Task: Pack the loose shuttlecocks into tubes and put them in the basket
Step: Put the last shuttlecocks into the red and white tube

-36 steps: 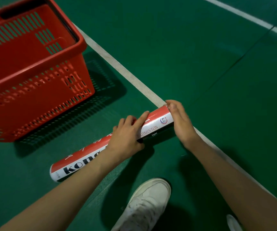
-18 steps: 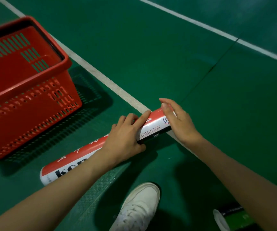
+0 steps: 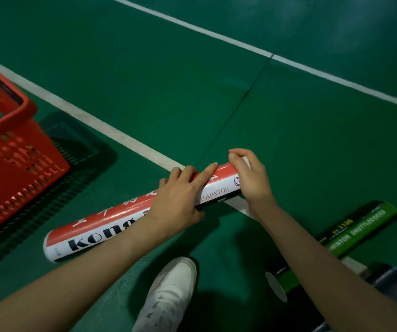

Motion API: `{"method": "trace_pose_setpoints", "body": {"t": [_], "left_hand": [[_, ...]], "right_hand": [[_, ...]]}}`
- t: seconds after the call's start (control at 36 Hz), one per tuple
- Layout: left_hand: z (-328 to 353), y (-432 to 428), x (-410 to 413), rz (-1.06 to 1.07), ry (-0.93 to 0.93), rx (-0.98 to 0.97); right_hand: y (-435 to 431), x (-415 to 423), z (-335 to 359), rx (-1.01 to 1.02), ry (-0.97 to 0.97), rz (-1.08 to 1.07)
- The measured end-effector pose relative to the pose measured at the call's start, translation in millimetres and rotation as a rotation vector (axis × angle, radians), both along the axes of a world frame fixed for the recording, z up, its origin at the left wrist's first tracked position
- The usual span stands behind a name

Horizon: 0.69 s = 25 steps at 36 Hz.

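One white sneaker (image 3: 171, 291) of yours sits nearest the camera on the green court floor (image 3: 145, 80). Just right of it, partly under your right forearm, lie a green-and-black tube (image 3: 365, 224) with printed lettering and a darker one (image 3: 277, 287) showing a pale round end. Next out is the red and white tube (image 3: 92, 238): a long glossy cylinder, red on top with white brush script, white below with bold black "kong" lettering. It's lying flat on the floor across a white court line (image 3: 111, 130). Your left hand (image 3: 180, 197) grips it around the middle, fingers wrapped over, index finger stretched along the top. Your right hand (image 3: 250, 178) is curled around its far end. Off to the left stands the red basket (image 3: 25, 168), slotted plastic with a thick rim, apart from the tube. Further back a second white line crosses the smooth mat.
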<state>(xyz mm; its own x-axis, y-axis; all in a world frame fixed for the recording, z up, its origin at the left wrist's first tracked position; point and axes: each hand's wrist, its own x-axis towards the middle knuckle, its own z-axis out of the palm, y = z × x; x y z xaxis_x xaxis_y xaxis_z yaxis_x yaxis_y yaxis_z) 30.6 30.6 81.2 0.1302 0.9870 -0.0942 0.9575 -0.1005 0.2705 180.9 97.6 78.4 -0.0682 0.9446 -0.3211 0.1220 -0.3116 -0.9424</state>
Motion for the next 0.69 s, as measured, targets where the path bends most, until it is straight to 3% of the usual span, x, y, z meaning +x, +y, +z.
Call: {"method": "trace_pose_setpoints", "body": {"t": [0.11,0.22,0.42,0.69], "left_hand": [[-0.5,1.8,7.4,-0.025,-0.068,-0.046],[2.1,3.4,7.8,-0.055,-0.091,-0.041],[19.2,3.9,-1.0,-0.108,-0.046,0.008],[82.2,12.7,-20.3,-0.170,0.107,0.051]], "right_hand": [[-4.2,13.1,5.4,0.055,0.026,-0.065],[-8.8,20.0,11.4,0.078,0.019,-0.001],[-11.9,21.9,23.2,0.144,-0.075,0.131],[-16.6,4.2,63.5,0.266,0.064,0.019]]}}
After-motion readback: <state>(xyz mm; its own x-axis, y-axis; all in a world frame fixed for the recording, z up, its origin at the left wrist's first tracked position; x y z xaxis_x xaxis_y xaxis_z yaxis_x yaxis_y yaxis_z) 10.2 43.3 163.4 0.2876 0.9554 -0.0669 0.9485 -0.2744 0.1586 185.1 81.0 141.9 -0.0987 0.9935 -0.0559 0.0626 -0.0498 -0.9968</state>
